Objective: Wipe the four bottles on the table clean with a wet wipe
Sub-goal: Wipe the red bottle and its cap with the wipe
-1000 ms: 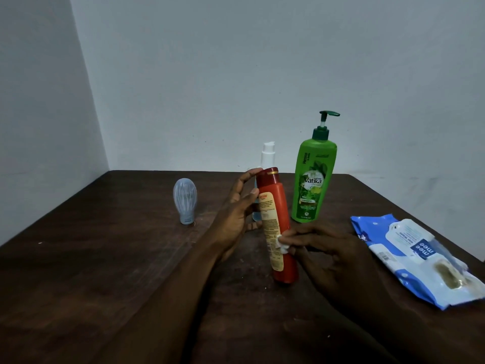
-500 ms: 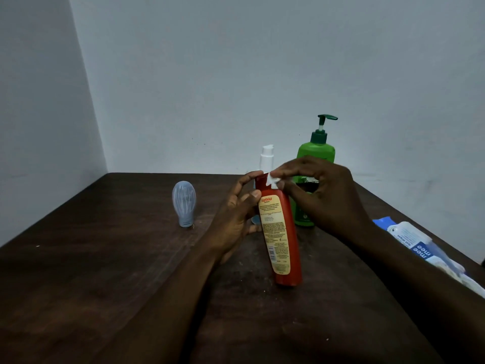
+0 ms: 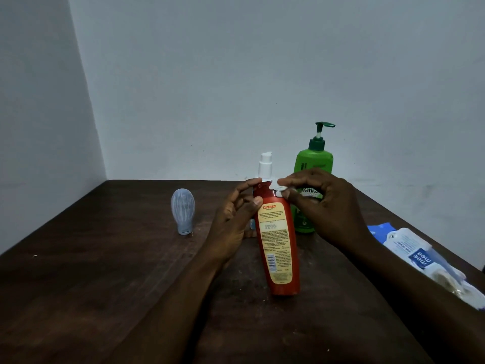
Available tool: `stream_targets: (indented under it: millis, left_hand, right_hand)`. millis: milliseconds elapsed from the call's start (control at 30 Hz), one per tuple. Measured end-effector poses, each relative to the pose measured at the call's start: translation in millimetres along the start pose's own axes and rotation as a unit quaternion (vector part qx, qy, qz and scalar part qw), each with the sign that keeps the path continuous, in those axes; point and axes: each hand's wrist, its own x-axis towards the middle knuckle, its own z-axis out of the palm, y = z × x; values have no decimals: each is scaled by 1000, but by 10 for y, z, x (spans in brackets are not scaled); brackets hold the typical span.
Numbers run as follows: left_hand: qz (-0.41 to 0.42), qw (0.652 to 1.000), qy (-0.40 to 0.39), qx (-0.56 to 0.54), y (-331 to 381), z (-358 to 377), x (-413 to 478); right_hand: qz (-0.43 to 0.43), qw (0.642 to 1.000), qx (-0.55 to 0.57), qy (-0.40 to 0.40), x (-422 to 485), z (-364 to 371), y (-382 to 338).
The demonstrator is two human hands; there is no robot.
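Altogether four bottles (image 3: 183, 211) stand; left fingers (image 3: 249, 184) grip the red bottle (image 3: 278, 248), right fingers (image 3: 301, 179) pinch one wipe (image 3: 280, 187).

Observed: my left hand (image 3: 231, 227) and right hand (image 3: 332, 208) are bare, ungloved, and both forearms are uncovered up to the frame's lower edge.

Plain room, most likely a home. A dark wooden table (image 3: 105, 285) fills the lower half of the frame and sits in a corner where two bare pale walls (image 3: 236, 74) meet, upper left. On it are household toiletries. A red bottle (image 3: 278, 245) labelled shampoo is at centre, with a green pump bottle (image 3: 313, 164) and a white pump bottle (image 3: 265, 166) behind it. A small grey bottle (image 3: 183, 211) stands left of centre. A blue-white wipes pack (image 3: 420, 256) lies at the right edge. Dim light.
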Motion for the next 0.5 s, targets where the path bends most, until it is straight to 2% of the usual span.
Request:
stream_targets:
  millis: [233,500]
  left_hand:
    - [2,1000,7,3,-6,-28,6]
    - [-9,1000,24,11,17,-5,-14]
  right_hand:
    - [-22,994,-78,-75,-401,-40,124]
    - [-37,978,-88,-186,-1040,-169,198]
